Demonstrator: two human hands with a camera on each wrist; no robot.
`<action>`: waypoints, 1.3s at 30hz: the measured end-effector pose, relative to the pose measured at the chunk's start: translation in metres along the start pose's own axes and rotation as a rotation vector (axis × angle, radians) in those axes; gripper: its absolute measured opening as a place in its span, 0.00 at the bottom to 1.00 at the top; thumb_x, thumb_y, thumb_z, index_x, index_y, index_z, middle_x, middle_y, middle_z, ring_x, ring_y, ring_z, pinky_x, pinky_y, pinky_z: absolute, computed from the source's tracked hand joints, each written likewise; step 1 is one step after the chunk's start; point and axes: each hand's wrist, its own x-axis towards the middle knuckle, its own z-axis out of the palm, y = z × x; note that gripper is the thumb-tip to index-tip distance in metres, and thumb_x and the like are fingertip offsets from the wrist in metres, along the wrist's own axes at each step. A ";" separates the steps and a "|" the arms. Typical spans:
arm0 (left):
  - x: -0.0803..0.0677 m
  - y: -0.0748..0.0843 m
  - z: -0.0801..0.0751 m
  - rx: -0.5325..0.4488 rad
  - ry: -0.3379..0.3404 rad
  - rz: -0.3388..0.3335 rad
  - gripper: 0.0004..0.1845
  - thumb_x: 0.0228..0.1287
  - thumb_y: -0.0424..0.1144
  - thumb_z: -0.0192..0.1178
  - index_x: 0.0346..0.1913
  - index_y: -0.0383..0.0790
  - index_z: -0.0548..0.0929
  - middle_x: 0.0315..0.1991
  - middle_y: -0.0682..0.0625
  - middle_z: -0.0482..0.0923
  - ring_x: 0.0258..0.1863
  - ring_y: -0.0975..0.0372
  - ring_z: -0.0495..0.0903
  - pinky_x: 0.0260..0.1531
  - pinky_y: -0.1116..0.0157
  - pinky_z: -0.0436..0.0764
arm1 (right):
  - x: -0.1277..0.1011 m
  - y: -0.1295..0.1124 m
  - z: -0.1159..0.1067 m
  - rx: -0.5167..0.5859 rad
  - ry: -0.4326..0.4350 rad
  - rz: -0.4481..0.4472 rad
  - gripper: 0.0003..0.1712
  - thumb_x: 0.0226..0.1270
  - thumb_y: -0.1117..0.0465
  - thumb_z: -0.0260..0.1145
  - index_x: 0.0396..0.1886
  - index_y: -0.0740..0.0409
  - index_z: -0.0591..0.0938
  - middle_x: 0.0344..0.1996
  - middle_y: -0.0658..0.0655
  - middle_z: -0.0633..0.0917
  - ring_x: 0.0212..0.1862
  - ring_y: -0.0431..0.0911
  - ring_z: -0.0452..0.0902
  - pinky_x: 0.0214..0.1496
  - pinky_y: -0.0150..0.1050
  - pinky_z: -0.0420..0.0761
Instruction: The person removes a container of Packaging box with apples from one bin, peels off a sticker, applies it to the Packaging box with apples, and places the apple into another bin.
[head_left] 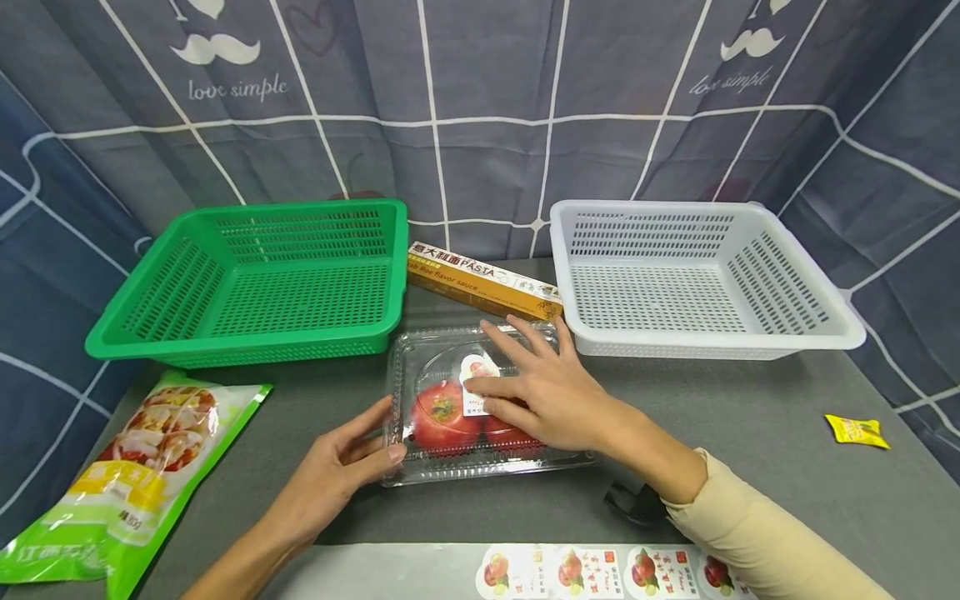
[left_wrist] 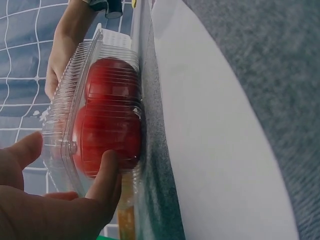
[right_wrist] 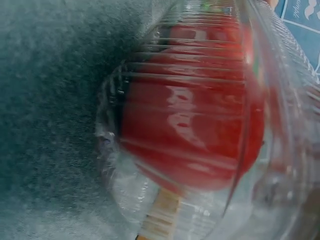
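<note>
A clear plastic clamshell box point(head_left: 427, 358) with shiny red round fruits point(head_left: 442, 421) inside lies on the grey table; whether they are apples or tomatoes I cannot tell. My left hand point(head_left: 337, 462) holds the box at its left edge, thumb by the near corner and fingers along the side. On the lid, my right hand point(head_left: 551, 392) spreads its fingers and touches a white fruit-printed label point(head_left: 474, 406), partly covering it. The left wrist view shows the fruits point(left_wrist: 110, 130) through the ribbed wall, close to the left hand point(left_wrist: 65, 200). No right fingers show in the right wrist view.
Behind the box stand a green basket point(head_left: 300, 342) and a white basket point(head_left: 712, 342), with a pasta box point(head_left: 483, 282) between them. A food bag point(head_left: 142, 467) lies left, a yellow packet point(head_left: 857, 431) right. A label strip point(head_left: 405, 571) runs along the front.
</note>
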 end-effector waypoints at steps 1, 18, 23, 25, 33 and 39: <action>0.000 0.000 0.000 -0.003 0.000 0.000 0.37 0.66 0.36 0.65 0.75 0.37 0.61 0.68 0.36 0.66 0.60 0.51 0.75 0.48 0.66 0.80 | 0.001 -0.002 0.000 -0.027 -0.024 0.023 0.22 0.76 0.39 0.49 0.65 0.27 0.76 0.79 0.53 0.48 0.77 0.57 0.40 0.67 0.73 0.33; 0.000 0.000 0.005 -0.040 0.016 -0.008 0.37 0.68 0.35 0.63 0.76 0.38 0.60 0.61 0.34 0.74 0.55 0.56 0.78 0.47 0.66 0.81 | 0.005 -0.007 0.001 -0.120 -0.051 0.143 0.31 0.74 0.33 0.45 0.72 0.31 0.70 0.79 0.57 0.42 0.76 0.59 0.39 0.69 0.71 0.40; 0.000 0.001 0.006 -0.033 0.025 -0.002 0.36 0.68 0.36 0.63 0.75 0.38 0.61 0.62 0.34 0.73 0.57 0.54 0.77 0.48 0.67 0.80 | 0.004 -0.005 0.002 -0.084 0.017 0.128 0.29 0.73 0.35 0.50 0.68 0.37 0.76 0.79 0.55 0.46 0.76 0.59 0.42 0.68 0.72 0.41; 0.000 0.001 0.006 -0.031 0.027 0.001 0.36 0.68 0.36 0.63 0.75 0.38 0.61 0.63 0.34 0.72 0.58 0.53 0.77 0.48 0.67 0.79 | 0.005 -0.005 0.002 -0.066 0.046 0.119 0.28 0.72 0.36 0.53 0.65 0.40 0.79 0.78 0.55 0.48 0.76 0.58 0.43 0.68 0.72 0.41; -0.001 0.000 0.005 -0.030 0.022 -0.006 0.36 0.69 0.37 0.62 0.76 0.39 0.61 0.60 0.33 0.75 0.56 0.55 0.78 0.48 0.68 0.79 | 0.005 -0.001 0.004 0.000 0.147 0.077 0.22 0.70 0.41 0.60 0.53 0.46 0.87 0.75 0.59 0.59 0.74 0.57 0.50 0.67 0.74 0.45; -0.002 0.002 0.004 -0.040 0.012 -0.011 0.36 0.69 0.35 0.61 0.76 0.36 0.59 0.60 0.33 0.75 0.53 0.57 0.80 0.47 0.67 0.80 | 0.005 0.003 0.006 0.060 0.235 0.015 0.17 0.67 0.45 0.66 0.45 0.50 0.90 0.71 0.63 0.66 0.72 0.59 0.55 0.66 0.74 0.46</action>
